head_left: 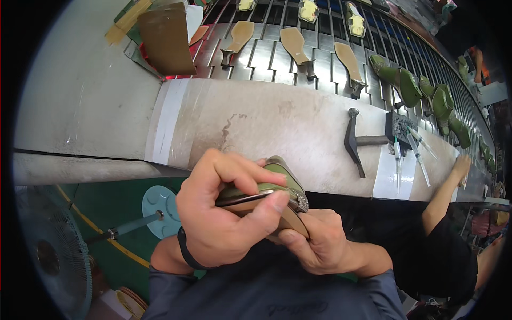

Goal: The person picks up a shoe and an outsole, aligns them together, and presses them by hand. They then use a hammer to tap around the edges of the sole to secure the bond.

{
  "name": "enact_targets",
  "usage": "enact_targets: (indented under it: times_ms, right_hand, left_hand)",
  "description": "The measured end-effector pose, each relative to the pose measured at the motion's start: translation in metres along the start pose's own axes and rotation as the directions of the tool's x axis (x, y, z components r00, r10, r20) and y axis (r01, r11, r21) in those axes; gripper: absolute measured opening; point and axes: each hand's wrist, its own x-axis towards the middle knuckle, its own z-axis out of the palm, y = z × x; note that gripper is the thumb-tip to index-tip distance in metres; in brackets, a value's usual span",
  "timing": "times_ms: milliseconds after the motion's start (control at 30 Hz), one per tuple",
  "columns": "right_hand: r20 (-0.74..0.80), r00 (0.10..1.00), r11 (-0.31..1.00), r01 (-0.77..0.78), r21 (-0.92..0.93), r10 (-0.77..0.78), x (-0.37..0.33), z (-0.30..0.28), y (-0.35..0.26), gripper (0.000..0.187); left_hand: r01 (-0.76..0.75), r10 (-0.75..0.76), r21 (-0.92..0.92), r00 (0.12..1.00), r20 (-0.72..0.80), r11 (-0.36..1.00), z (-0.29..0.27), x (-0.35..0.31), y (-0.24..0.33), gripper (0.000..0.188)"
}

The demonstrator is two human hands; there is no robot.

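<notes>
A floor fan [48, 256] stands low at the far left, beside a round blue-grey stool [159, 204] under the bench edge. The grey workbench [256, 120] runs across the middle of the view, and behind it a slatted conveyor [277, 56] carries tan shoe soles [295, 45] with heels attached.

The person's left hand [221, 216] is closed around a green shoe [282, 178], held in front of the body just below the bench edge. The thumb presses along a shiny metal strip or tool [242, 198] laid against the shoe's side; which of the two it is cannot be told. The right hand [314, 240] cups the shoe from beneath, fingers curled on the tan sole [290, 220]. Both hands are shut on the shoe.

Judgement: the shoe looks light, with a stiff sole and a softer green upper that could dent or scuff under a hard pinch. The small sparkling trim [302, 201] near the toe appears fragile and should not be gripped. Sound holds are the sole underneath and the sides of the upper.

Further right on the bench lie a dark hammer [353, 141], a black block [399, 127] and several syringes [410, 152]. Green shoes [402, 82] ride the conveyor beyond. Another person's arm [445, 186] reaches to the bench at the far right.
</notes>
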Motion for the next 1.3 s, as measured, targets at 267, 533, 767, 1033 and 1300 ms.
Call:
enact_targets:
  times_ms: [267, 533, 767, 1033, 1300]
  right_hand:
    - [0.065, 0.992, 0.992, -0.109, 0.062, 0.105, 0.016, -0.009, -0.005, 0.026]
    - [-0.065, 0.997, 0.999, -0.038, 0.007, 0.038, 0.011, 0.004, 0.020, 0.021]
    - [-0.008, 0.999, 0.998, -0.035, -0.048, 0.035, 0.019, 0.003, 0.027, 0.023]
    - [-0.125, 0.992, 0.997, 0.010, -0.075, -0.019, 0.022, 0.008, 0.026, 0.034]
    - [-0.204, 0.950, 0.934, 0.163, -0.318, -0.235, 0.049, -0.031, 0.008, 0.042]
  left_hand:
    - [-0.088, 0.141, 0.365, 0.982, -0.123, 0.927, -0.009, 0.000, -0.007, 0.026]
    - [-0.021, 0.095, 0.215, 0.937, -0.336, 0.976, -0.033, 0.001, -0.024, 0.014]
    - [-0.017, 0.083, 0.183, 0.930, -0.359, 0.983, -0.036, -0.004, -0.026, 0.013]
    - [-0.020, 0.083, 0.169, 0.925, -0.371, 0.985, -0.034, -0.005, -0.024, 0.014]
    - [-0.195, 0.228, 0.235, 0.966, -0.123, 0.952, -0.010, 0.007, -0.011, 0.024]
